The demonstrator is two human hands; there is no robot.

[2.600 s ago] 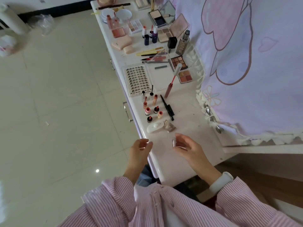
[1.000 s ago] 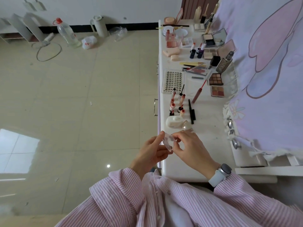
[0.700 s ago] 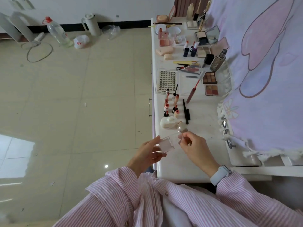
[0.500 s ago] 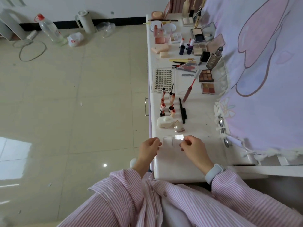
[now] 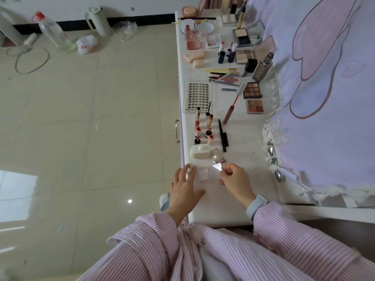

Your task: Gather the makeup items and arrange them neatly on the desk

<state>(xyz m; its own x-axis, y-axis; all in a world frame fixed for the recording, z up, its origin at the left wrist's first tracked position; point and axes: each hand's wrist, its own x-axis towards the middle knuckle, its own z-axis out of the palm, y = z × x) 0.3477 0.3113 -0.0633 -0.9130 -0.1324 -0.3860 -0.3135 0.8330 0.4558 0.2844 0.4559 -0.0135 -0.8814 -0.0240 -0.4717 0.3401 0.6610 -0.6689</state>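
Observation:
A small clear square compact (image 5: 203, 173) with a pale pink pan lies open on the white desk (image 5: 239, 151) near its front left edge. Its mirrored lid (image 5: 216, 166) tilts up to the right. My left hand (image 5: 185, 186) rests beside the compact with straight fingers touching its left side. My right hand (image 5: 233, 177) has curled fingers that pinch the lid's right corner. Just behind stand a white oval case (image 5: 199, 151) and a faceted glass bottle (image 5: 217, 156).
Two rows of small lip tubes (image 5: 203, 129), a black pen (image 5: 223, 136), a lash tray (image 5: 197, 96), a lip gloss (image 5: 228, 113) and two eyeshadow palettes (image 5: 252, 90) fill the desk behind. Purple cloth (image 5: 324, 98) hangs on the right. The desk edge and drawer handle (image 5: 177, 130) lie left.
Both hands held the compact in the air and opened it; now it lies open on the desk, my left hand flattened beside it and my right still on the lid.

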